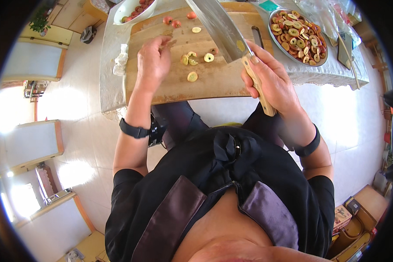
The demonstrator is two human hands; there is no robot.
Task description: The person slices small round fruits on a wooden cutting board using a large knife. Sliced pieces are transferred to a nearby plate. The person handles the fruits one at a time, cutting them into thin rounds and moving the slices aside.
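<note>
My right hand (270,77) grips the wooden handle (259,85) of a cleaver. Its wide steel blade (217,28) is raised over the wooden cutting board (229,82), and a thin fruit slice (240,45) clings to it near the handle. Over the board's left side, my left hand (154,60) has loosely bent fingers with nothing visible in them. Between the hands lie curved fruit pieces (189,59), a ring-shaped slice (209,57), a small end piece (214,51) and two round slices, one nearer me (192,76) and one farther off (196,29).
Small red whole fruits (176,24), apparently haws, sit at the board's far side. A white bowl (119,16) of them stands far left. On the right, a rimmed dish (276,41) is heaped with slices, near plastic bags (321,19) and a thin stick (348,57). Crumpled tissue (120,60) lies left.
</note>
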